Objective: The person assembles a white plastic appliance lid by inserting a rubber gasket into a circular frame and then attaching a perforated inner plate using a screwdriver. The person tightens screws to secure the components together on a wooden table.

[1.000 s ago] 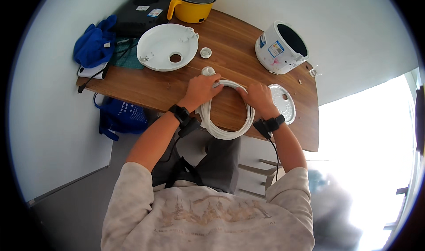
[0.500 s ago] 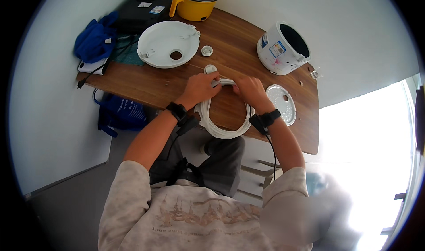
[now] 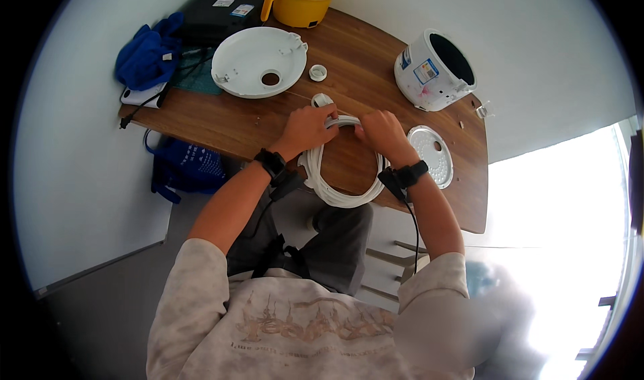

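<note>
A white plastic ring (image 3: pixel 343 199) lies at the near edge of the table, partly overhanging it toward my lap. My left hand (image 3: pixel 303 132) grips the ring's far side, fingers curled round it. On the same far stretch, a little to the right, my right hand (image 3: pixel 384 136) is closed on the ring as well. Between the hands a short piece of the rim shows; the fingertips are partly hidden. A small white round part (image 3: pixel 321 100) sits just beyond my left fingers. To the right of my right hand lies a white perforated disc (image 3: pixel 426 153) with a hole.
Farther back are a white domed shell (image 3: pixel 238 58) with a round hole, a small white cap (image 3: pixel 318 73) and a white cooker body (image 3: pixel 417 85). At the back left stand a yellow pot (image 3: pixel 303 10), a black case (image 3: pixel 208 18) and a blue cloth (image 3: pixel 144 58).
Both hands keep their hold on the ring, with only slight finger movement. The whole view has shifted a little; the other parts stay in place.
</note>
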The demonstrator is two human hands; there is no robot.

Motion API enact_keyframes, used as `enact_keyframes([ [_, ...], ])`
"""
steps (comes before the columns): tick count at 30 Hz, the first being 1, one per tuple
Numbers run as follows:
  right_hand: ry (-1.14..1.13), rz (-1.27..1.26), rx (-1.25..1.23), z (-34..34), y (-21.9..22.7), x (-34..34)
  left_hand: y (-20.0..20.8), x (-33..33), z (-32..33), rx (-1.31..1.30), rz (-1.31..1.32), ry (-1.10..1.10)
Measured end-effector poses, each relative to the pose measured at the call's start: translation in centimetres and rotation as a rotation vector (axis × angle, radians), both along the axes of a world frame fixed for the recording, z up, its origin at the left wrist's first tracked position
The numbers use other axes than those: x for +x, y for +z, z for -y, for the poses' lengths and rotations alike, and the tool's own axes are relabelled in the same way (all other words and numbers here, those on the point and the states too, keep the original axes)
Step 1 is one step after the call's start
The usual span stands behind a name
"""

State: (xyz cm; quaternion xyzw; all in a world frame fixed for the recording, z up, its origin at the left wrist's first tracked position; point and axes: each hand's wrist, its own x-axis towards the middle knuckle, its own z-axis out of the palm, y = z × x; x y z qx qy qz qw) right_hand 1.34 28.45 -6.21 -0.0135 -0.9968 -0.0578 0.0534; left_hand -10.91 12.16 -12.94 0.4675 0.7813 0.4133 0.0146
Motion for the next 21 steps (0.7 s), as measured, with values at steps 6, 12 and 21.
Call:
enact_keyframes([
  [6,0.019,0.02,-0.017,-0.9,0.1,-0.1,0.2,-0.2,-0.5,-0.003,0.027,-0.008],
  [12,0.133,-0.014,0.089,-2.0,-0.9,-0.6,0.6,0.0,-0.7,-0.077,0.073,0.046],
  [21,0.083,0.102,0.065,-1.1,0.4,-0.1,2.5,1.2,0.3,-0.138,0.198,0.022],
])
